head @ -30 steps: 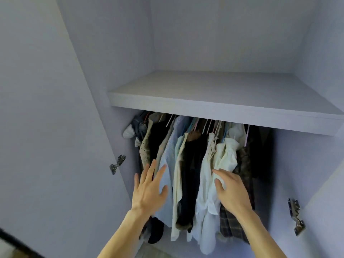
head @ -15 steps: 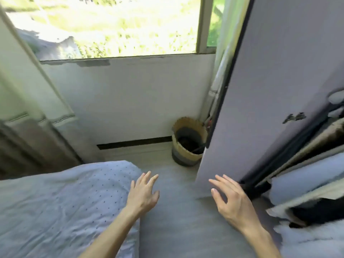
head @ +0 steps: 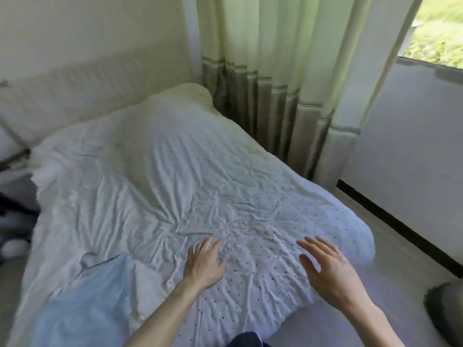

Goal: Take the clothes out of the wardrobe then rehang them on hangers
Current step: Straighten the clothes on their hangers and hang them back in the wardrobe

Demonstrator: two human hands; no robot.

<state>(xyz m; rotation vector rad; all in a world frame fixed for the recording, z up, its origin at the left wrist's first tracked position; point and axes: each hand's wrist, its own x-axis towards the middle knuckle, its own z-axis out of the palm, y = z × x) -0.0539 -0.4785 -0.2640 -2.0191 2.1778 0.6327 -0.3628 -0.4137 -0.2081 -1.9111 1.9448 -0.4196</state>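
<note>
Clothes: one pale blue garment point(head: 82, 304) lay on the bed point(head: 155, 171).
The bed, under a crumpled white dotted sheet, stood beside a long pale curtain point(head: 275, 71) and a window point(head: 441, 33), with grey floor point(head: 400, 246) to its right. The garment lay flat at the bed's near left, its long axis running from the near edge up toward my left hand point(head: 204, 264). That hand and my right hand point(head: 330, 269) were spread wide, gripping nothing. Half a second before I had faced the wardrobe door; it had since gone from view.
</note>
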